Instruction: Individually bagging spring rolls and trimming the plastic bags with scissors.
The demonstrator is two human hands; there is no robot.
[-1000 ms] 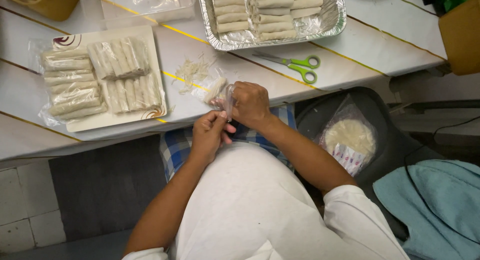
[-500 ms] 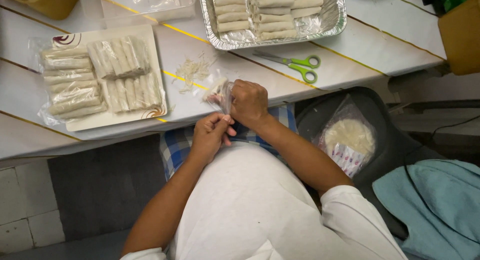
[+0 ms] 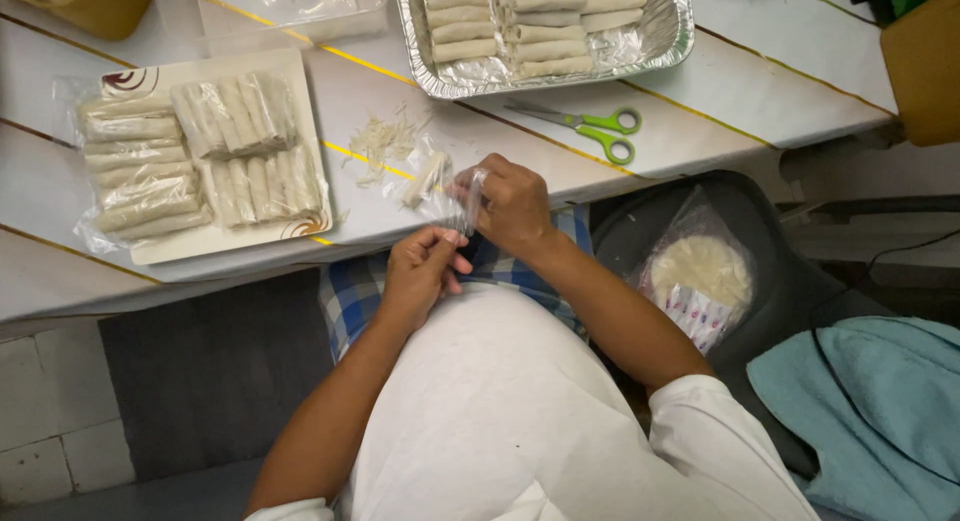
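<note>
Plastic bag (image 3: 440, 186) with a few pale rolls inside is pinched at its mouth by both hands: right hand (image 3: 515, 203) has shifted up over the worktop (image 3: 720, 81) edge, left hand (image 3: 420, 271) just below, bag now stretched toward the scissors (image 3: 590, 129).

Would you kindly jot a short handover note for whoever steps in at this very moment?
Left hand: fingers pinch the near end of a small clear bag.
Right hand: grips the same bag at its mouth, over the table edge.
Bag: holds a few rolls; whether it is sealed cannot be told.
Done: bagged rolls lie on the white tray to the left.
Left: unbagged rolls fill the foil pan. Green scissors lie beside it; loose shreds on the table.
</note>
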